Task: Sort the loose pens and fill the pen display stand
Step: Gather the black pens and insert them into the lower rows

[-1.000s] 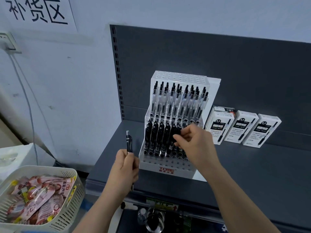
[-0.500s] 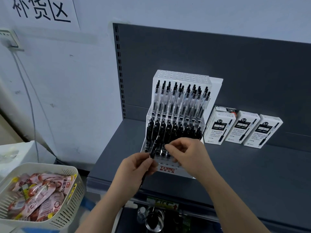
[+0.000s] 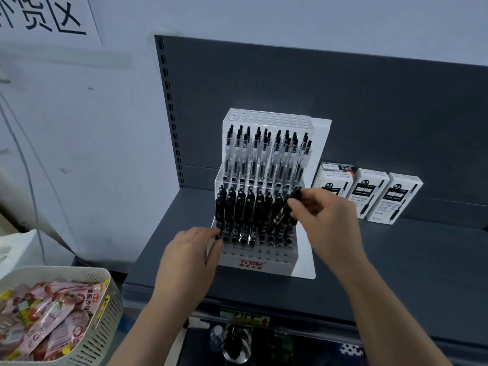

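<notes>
Two bare hands work at the pen display stand [image 3: 253,262], which sits on a dark grey shelf [image 3: 396,260] against its back panel. We see the right hand [image 3: 327,220] pinching a black pen [image 3: 284,212] between thumb and fingers [image 3: 295,204]. The pen is tilted, and its lower end reaches down among the black pens [image 3: 245,207] of the middle tier, towards that tier's right end. The left hand [image 3: 187,257] rests against the stand's front left corner, its fingers relaxed and gripping nothing we can make out. Clear-barrelled pens [image 3: 264,157] stand upright in the upper tier. Three white pen boxes [image 3: 369,192] stand just right of the stand. At lower left we find a white basket [image 3: 105,326] holding pink snack packets [image 3: 45,318].
</notes>
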Demonstrator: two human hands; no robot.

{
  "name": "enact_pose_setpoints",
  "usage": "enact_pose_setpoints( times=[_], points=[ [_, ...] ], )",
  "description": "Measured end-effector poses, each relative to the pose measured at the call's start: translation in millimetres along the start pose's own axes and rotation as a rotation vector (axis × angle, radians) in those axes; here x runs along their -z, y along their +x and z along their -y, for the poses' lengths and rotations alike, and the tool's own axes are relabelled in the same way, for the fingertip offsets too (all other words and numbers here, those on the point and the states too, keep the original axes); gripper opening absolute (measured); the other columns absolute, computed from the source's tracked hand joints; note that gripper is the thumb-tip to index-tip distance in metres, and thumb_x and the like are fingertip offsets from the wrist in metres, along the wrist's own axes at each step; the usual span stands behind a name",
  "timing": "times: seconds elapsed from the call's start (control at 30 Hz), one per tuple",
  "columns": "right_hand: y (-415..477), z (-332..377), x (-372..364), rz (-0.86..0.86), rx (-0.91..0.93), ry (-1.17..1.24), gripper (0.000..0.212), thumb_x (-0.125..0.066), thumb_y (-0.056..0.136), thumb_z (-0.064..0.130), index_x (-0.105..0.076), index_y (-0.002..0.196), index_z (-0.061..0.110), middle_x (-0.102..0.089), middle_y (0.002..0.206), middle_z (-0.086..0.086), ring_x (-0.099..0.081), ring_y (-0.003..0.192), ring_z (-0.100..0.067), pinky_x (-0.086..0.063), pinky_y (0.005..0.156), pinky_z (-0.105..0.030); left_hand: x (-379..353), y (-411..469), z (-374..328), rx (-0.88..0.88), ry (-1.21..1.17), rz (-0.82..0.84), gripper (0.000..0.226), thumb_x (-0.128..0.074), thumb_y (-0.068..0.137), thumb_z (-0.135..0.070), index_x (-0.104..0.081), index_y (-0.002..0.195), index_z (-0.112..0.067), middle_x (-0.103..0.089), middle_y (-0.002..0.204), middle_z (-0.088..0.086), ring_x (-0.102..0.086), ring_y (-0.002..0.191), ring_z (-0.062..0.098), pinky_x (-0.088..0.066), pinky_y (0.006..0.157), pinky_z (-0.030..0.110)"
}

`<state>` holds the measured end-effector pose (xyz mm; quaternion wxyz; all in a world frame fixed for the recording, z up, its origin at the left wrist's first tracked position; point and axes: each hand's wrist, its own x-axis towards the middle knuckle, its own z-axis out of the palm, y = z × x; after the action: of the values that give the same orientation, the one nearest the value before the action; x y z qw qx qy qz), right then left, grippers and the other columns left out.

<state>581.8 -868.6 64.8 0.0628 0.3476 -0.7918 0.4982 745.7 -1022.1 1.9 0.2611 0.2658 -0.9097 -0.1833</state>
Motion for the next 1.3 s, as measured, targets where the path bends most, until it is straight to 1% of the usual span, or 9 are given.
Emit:
enact_pose_setpoints(
  times=[0.1,0.2,0.27,0.57,0.67,0.87,1.03,1.1,1.3],
  points=[
    [-0.8,-1.5,-13.4,0.060,0.060,-0.126,0.012,-0.069,0.088,0.020,-0.074,0.094,0.011,-0.069,0.070,0.009,-0.065,0.065,-0.003,-0.057,0.065,-0.025,-0.9,2.2,2.4,-0.051,0.093,-0.025,0.021,-0.067,0.086,-0.020,-0.071,0.106,-0.014,-0.072,0.098,-0.001,-0.066,0.085,0.025,-0.053,0.072,0.034],
    [-0.7,-5.6,-29.4,0.147,0.075,-0.249,0.017,-0.066,0.090,0.023,-0.072,0.091,0.007,-0.070,0.072,-0.001,-0.066,0.066,-0.015,-0.058,0.067,-0.037,-0.9,1.5,2.9,-0.066,0.116,-0.035,0.022,-0.070,0.084,-0.018,-0.072,0.105,-0.013,-0.073,0.095,0.000,-0.066,0.080,0.025,-0.054,0.068,0.036],
    [-0.4,-7.2,-37.9,0.199,0.055,-0.303,0.020,-0.064,0.092,0.026,-0.070,0.094,0.007,-0.070,0.076,-0.003,-0.066,0.071,-0.018,-0.057,0.071,-0.040,-1.4,0.4,2.6,-0.067,0.118,-0.043,0.022,-0.069,0.084,-0.018,-0.072,0.105,-0.013,-0.073,0.095,0.000,-0.066,0.080,0.025,-0.054,0.069,0.037],
    [-18.3,-20.1,-32.8,0.246,-0.076,-0.349,0.025,-0.062,0.093,0.035,-0.070,0.097,0.012,-0.071,0.084,0.003,-0.066,0.077,-0.012,-0.057,0.075,-0.033,-6.5,0.9,-10.9,-0.086,0.056,-0.018,0.021,-0.066,0.087,-0.022,-0.071,0.106,-0.013,-0.072,0.094,-0.001,-0.064,0.078,0.022,-0.051,0.069,0.033],
    [-35.5,-27.1,-16.9,0.178,-0.041,-0.362,0.029,-0.059,0.095,0.034,-0.068,0.113,0.014,-0.072,0.099,0.001,-0.066,0.088,-0.016,-0.052,0.077,-0.026,-10.8,2.4,-26.1,-0.126,0.038,0.005,0.033,-0.050,0.090,-0.034,-0.072,0.104,-0.013,-0.072,0.095,-0.001,-0.066,0.080,0.022,-0.054,0.069,0.034],
    [-59.9,-46.2,41.7,0.095,-0.063,-0.492,0.043,-0.052,0.098,0.037,-0.056,0.134,0.014,-0.060,0.132,0.001,-0.057,0.120,-0.017,-0.046,0.092,-0.029,-33.6,2.5,-83.1,-0.226,-0.004,0.052,0.028,-0.058,0.087,-0.027,-0.071,0.107,-0.013,-0.071,0.099,0.001,-0.066,0.086,0.024,-0.054,0.074,0.036],
    [-83.7,-75.4,111.7,0.015,-0.146,-0.578,0.048,-0.050,0.097,0.040,-0.052,0.138,0.015,-0.054,0.139,0.004,-0.048,0.130,-0.013,-0.030,0.097,-0.016,-63.8,-2.4,-147.9,-0.329,-0.052,0.106,0.042,-0.041,0.089,-0.038,-0.071,0.105,-0.014,-0.072,0.098,-0.001,-0.066,0.087,0.024,-0.054,0.075,0.036],
    [-95.4,-90.8,145.7,-0.011,-0.193,-0.618,0.047,-0.054,0.096,0.038,-0.055,0.136,0.013,-0.057,0.136,0.002,-0.052,0.127,-0.014,-0.030,0.095,-0.016,-80.0,-7.3,-179.5,-0.367,-0.065,0.124,0.043,-0.041,0.089,-0.039,-0.071,0.106,-0.014,-0.071,0.099,-0.001,-0.066,0.088,0.024,-0.054,0.077,0.037],
    [-133.0,-150.0,261.5,-0.101,-0.263,-0.722,0.040,-0.064,0.088,0.032,-0.068,0.117,0.006,-0.071,0.115,-0.005,-0.068,0.105,-0.020,-0.048,0.087,-0.025,-134.4,-32.9,-293.4,-0.429,-0.123,0.179,0.044,-0.039,0.090,-0.042,-0.070,0.108,-0.016,-0.070,0.101,-0.002,-0.066,0.088,0.022,-0.053,0.077,0.037]
  ],
)
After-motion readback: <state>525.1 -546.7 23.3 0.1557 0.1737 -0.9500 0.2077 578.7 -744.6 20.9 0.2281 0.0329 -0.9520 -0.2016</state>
